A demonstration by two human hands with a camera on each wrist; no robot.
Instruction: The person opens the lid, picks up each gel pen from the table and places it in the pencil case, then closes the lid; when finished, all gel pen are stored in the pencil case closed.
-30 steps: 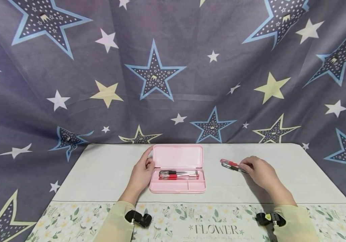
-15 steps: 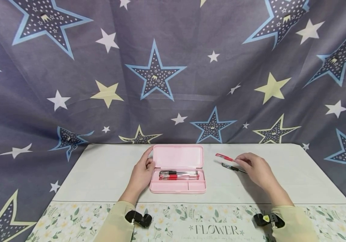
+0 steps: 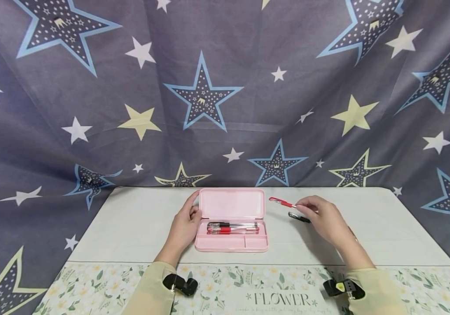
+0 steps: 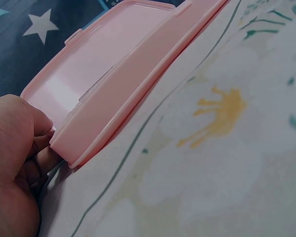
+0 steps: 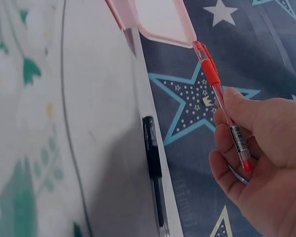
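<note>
A pink pencil case (image 3: 231, 243) lies with its lid (image 3: 231, 204) raised at the back. Several black- and red-capped gel pens (image 3: 232, 228) lie in its long rear compartment. My left hand (image 3: 183, 225) holds the case by its left side; in the left wrist view, its thumb and curled fingers are at the corner. Above the table to the right, my right hand (image 3: 321, 218) pinches a red gel pen (image 5: 226, 106) by its clear barrel, cap pointing left toward the case. Under that hand a black gel pen (image 5: 153, 153) lies on the table, partly hidden in the head view.
The white table (image 3: 138, 210) has a flowered front strip (image 3: 209, 284) printed with the word FLOWER. A dark cloth with stars (image 3: 209, 148) hangs right behind the table's back edge. Two small front compartments of the case hold nothing.
My right hand has lifted the red pen off the table, away from the black pen, and moved left toward the case. My left hand has stayed at the case.
</note>
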